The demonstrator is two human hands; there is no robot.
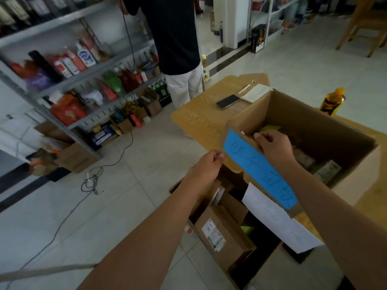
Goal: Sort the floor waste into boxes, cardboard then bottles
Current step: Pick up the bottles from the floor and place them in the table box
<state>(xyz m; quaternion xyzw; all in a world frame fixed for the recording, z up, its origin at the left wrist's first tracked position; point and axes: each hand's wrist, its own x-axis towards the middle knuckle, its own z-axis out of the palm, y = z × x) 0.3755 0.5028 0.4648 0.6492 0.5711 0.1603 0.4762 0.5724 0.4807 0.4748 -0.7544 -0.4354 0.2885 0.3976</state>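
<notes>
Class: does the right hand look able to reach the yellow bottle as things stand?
Probably not directly: the right hand grips the cardboard box by its near wall, and that tall box stands between it and the yellow bottle.

Single view, worn on the head, wide-angle. Looks forward and steeply down past both forearms to the left hand [209, 162] and right hand [274, 146], near enough to show handwritten strokes on the blue label [259, 170] at their fingertips. Sits above the open cardboard box [314, 114] on the desk [199, 116], seeing down into it and into a second box [222, 229] lower, beside the desk. Takes in tiled floor [125, 168] to the left, slanted shelves [73, 80] and a standing person [176, 38] farther off, and a wooden chair [366, 24] at top right. Bends straight lines toward the frame edges.
</notes>
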